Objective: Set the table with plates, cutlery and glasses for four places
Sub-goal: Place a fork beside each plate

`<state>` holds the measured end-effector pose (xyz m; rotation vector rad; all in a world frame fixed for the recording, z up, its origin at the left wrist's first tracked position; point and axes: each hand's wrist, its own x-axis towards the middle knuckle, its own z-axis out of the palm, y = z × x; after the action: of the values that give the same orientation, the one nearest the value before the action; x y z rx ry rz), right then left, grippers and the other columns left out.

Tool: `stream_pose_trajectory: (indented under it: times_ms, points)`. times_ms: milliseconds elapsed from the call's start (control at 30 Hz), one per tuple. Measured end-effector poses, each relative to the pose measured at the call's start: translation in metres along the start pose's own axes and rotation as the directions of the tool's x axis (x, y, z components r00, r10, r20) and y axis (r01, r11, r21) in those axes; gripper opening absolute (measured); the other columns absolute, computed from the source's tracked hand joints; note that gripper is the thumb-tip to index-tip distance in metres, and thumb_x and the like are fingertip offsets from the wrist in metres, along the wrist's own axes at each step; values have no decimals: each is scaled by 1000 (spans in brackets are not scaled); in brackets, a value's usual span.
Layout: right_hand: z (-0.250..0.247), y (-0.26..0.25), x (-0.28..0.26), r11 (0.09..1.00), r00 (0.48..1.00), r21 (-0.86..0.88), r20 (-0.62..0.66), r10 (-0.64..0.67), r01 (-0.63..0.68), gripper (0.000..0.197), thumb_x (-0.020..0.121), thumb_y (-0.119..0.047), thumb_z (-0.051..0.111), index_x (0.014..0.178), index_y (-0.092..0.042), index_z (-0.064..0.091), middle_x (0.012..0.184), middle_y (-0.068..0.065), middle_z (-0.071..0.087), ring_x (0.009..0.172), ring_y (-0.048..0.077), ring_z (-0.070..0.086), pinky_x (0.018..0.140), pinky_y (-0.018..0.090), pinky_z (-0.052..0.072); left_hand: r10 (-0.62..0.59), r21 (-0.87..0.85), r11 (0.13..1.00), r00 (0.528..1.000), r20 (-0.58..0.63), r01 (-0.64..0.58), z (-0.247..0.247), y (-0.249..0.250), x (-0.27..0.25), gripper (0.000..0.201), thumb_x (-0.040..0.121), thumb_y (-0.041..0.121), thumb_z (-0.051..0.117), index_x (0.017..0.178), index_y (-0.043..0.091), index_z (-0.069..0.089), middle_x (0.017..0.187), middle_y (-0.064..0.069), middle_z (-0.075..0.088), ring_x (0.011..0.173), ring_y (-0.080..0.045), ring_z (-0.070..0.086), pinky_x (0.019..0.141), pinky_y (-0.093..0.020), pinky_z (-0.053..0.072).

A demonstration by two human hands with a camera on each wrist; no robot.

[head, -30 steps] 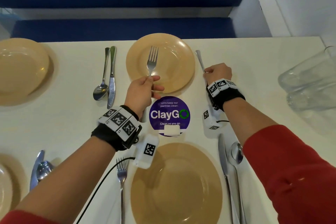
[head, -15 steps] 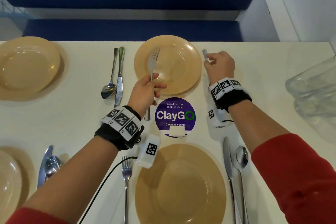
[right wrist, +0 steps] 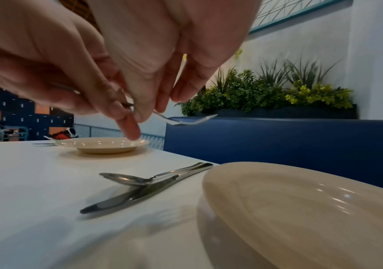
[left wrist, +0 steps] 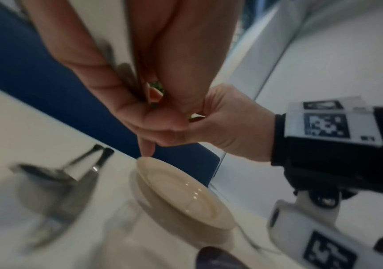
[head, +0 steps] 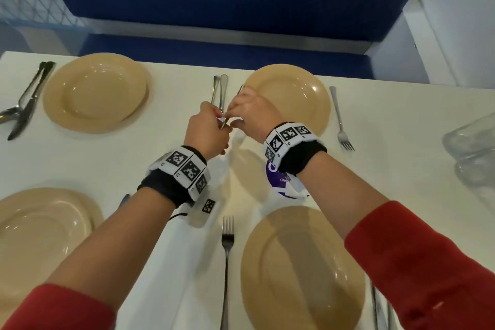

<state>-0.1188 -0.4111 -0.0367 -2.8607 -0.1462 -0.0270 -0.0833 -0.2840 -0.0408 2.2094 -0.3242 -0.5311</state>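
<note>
Both hands (head: pixel 230 120) pinching one fork (right wrist: pixel 186 121)

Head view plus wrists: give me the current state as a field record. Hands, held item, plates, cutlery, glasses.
left hand: grips handle end of fork
right hand: pinches the same fork
fork: in the air, above the table, tines toward the bench
plates: four in view; far right plate beside the hands
spoon and knife: lie together left of that plate
placed fork: right of that plate
glasses: stacked at the right table edge, not yet set out
</note>
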Motion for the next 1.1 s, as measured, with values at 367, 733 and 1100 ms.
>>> stream_pose_trajectory:
  times_ms: [367, 733, 1100]
  points:
    - [4, -52, 50, 927, 927, 19, 50, 372, -373, 25, 93, -27, 53, 112, -23, 70, 111, 6, 65, 106, 23, 53, 82, 26, 38, 219, 155, 971, 937, -274, -181, -100, -42, 9, 52, 78, 29, 75, 118, 14, 46, 112, 1, 57, 106, -18, 48, 86, -27, 40]
    - [24, -105, 90, 656, 807, 568, 23, 590, -497, 24, 82, -26, 70, 100, -12, 75, 89, 10, 75, 78, 16, 68, 81, 20, 53, 6, -421, 903, 982, -187, -85, -103, -60, 51, 14, 92, 22, 58, 99, 19, 70, 80, 3, 69, 76, -13, 64, 87, -37, 55]
    - [33, -76, 74, 650, 779, 490, 102, 619, -580, 38, 82, -26, 70, 119, -16, 65, 110, 0, 69, 92, 8, 56, 90, 22, 46, 37, 384, 922, 999, 33, -47, -84, -80, 115, 33, 98, 13, 43, 128, 12, 57, 114, -13, 66, 104, -29, 61, 83, -32, 46]
